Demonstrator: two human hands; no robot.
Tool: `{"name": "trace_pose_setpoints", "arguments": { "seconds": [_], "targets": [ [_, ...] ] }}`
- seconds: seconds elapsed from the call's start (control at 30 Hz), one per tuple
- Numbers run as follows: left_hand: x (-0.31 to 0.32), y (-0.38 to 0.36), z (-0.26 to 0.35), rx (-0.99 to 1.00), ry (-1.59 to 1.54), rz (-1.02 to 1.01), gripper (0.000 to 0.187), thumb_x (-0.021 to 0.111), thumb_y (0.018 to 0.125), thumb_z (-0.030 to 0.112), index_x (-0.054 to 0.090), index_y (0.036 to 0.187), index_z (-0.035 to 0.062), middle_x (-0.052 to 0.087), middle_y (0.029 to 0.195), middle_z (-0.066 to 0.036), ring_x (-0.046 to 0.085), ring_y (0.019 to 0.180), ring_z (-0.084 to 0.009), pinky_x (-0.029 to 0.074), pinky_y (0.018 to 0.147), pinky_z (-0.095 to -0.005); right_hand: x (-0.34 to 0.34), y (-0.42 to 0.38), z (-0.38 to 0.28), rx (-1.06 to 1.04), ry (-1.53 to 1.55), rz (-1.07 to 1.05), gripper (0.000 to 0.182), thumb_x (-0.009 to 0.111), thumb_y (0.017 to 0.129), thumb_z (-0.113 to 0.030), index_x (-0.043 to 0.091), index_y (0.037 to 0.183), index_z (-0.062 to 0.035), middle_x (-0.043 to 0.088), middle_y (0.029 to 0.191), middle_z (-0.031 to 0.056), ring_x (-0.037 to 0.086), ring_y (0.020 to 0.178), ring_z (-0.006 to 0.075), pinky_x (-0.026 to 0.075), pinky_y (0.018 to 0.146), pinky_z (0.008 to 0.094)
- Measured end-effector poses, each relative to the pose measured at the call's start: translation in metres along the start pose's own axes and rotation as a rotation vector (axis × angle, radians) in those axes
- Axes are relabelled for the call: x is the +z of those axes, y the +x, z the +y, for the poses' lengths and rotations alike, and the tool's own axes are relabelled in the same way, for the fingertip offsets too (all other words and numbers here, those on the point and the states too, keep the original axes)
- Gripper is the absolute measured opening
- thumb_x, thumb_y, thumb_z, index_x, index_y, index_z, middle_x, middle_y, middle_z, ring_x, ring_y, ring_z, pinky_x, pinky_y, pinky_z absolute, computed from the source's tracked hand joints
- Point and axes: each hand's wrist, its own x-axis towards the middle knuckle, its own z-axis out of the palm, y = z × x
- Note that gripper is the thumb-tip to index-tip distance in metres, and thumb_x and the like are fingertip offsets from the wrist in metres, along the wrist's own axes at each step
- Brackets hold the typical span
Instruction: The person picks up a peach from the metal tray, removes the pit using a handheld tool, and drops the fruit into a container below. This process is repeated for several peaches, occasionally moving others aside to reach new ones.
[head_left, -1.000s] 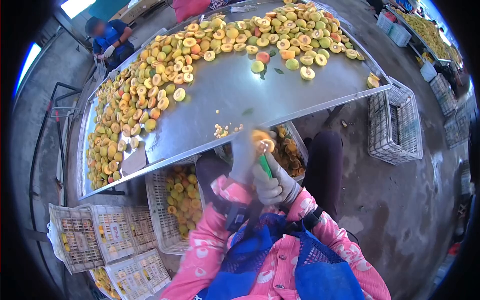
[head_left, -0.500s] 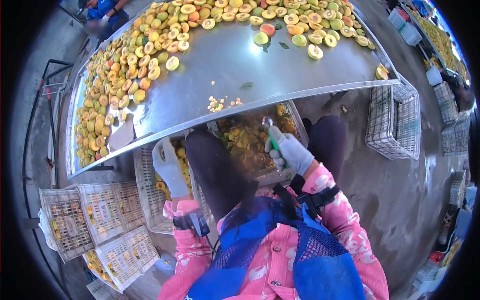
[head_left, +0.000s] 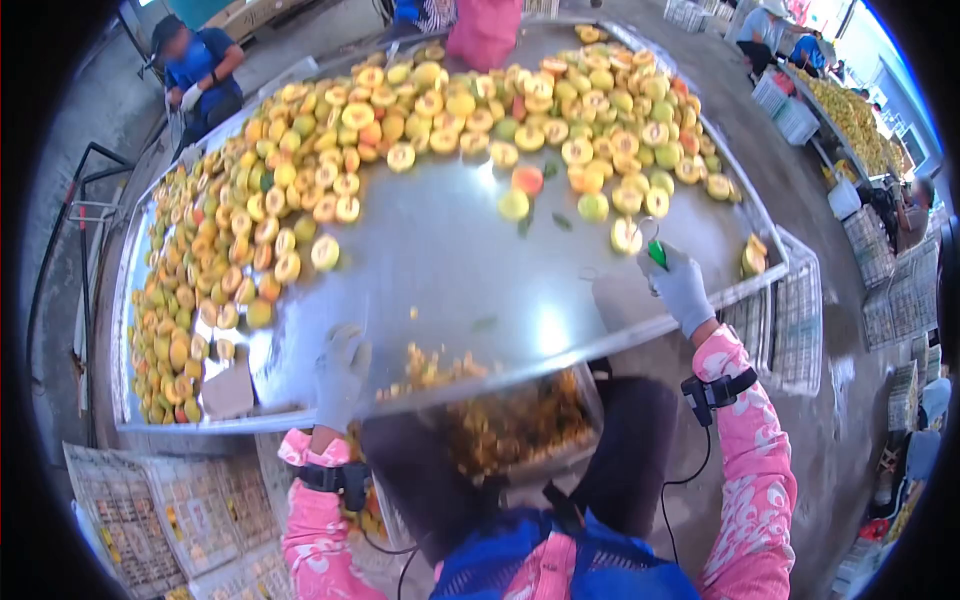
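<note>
My right hand (head_left: pixel 682 288), in a pale grey glove, is closed around a green-handled pitting tool (head_left: pixel 656 252) with a metal loop at its end. The loop is right at a cut peach half (head_left: pixel 626 236) lying face up on the metal table (head_left: pixel 440 260). My left hand (head_left: pixel 343 365), gloved too, is over the table's front edge at the left, its fingers smeared by motion. Small pale pieces (head_left: pixel 430 368) lie along the front edge between my hands. Many halved peaches (head_left: pixel 460 105) cover the table's back and left side.
Below the table, between my knees, stands a crate of peach scraps (head_left: pixel 525 425). White plastic crates (head_left: pixel 795 330) stand at the right, and more crates (head_left: pixel 170 510) at the lower left. A person in blue (head_left: pixel 200 75) is at the far left. A pink sack (head_left: pixel 482 35) stands behind the table.
My right hand has moved from above the scrap crate up and right over the table with the tool. My left hand has risen from the side crate to the table edge. The view has tilted up.
</note>
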Motion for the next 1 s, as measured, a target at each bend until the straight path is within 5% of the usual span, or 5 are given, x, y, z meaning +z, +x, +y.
{"name": "trace_pose_setpoints", "arguments": {
  "seconds": [0.17, 0.37, 0.63, 0.73, 1.0],
  "targets": [
    [0.025, 0.090, -0.136, 0.150, 0.939, 0.121, 0.061, 0.060, 0.087, 0.042, 0.048, 0.135, 0.0052, 0.047, 0.135, -0.025, 0.041, 0.128, -0.0423, 0.038, 0.104, -0.0462, -0.013, 0.109, 0.055, -0.206, -0.565, 0.333, 0.029, 0.062, 0.084, -0.034, 0.063, 0.094, -0.0069, 0.064, 0.092, 0.0183, 0.061, 0.088, 0.0398, 0.048, 0.077, 0.0442],
    [0.058, 0.206, -0.171, -0.535, 0.625, 0.246, 0.070, 0.060, 0.085, 0.049, 0.042, 0.138, 0.0065, 0.048, 0.135, -0.023, 0.043, 0.125, -0.0442, 0.040, 0.102, -0.0466, -0.015, 0.210, 0.127, -0.023, -0.631, 0.477, 0.039, 0.060, 0.086, -0.036, 0.063, 0.114, -0.0086, 0.063, 0.105, 0.0191, 0.061, 0.099, 0.0380, 0.048, 0.086, 0.0439],
    [0.114, 0.239, -0.050, 0.239, 0.603, -0.015, 0.060, 0.063, 0.083, 0.042, 0.049, 0.132, 0.0093, 0.055, 0.125, -0.019, 0.051, 0.114, -0.0403, 0.042, 0.096, -0.0454, 0.060, 0.230, 0.068, -0.365, -0.386, 0.315, 0.031, 0.061, 0.087, -0.021, 0.062, 0.111, -0.0018, 0.063, 0.107, 0.0207, 0.061, 0.100, 0.0378, 0.047, 0.084, 0.0398],
    [0.112, 0.244, -0.025, 0.176, 0.021, -0.237, 0.057, 0.065, 0.083, 0.037, 0.051, 0.130, 0.0086, 0.052, 0.128, -0.021, 0.050, 0.115, -0.0403, 0.041, 0.096, -0.0452, 0.061, 0.241, 0.050, -0.325, -0.180, 0.089, 0.025, 0.060, 0.087, -0.020, 0.063, 0.104, -0.0021, 0.067, 0.084, 0.0176, 0.063, 0.079, 0.0344, 0.049, 0.073, 0.0402],
    [0.129, 0.376, -0.163, -0.112, 0.546, 0.230, 0.064, 0.069, 0.079, 0.045, 0.053, 0.129, 0.0085, 0.049, 0.130, -0.026, 0.048, 0.120, -0.0412, 0.040, 0.100, -0.0438, -0.004, 0.336, 0.077, -0.347, -0.781, 0.464, 0.032, 0.056, 0.091, -0.027, 0.063, 0.116, -0.0082, 0.063, 0.113, 0.0150, 0.058, 0.105, 0.0334, 0.044, 0.093, 0.0404]
  ]
}}
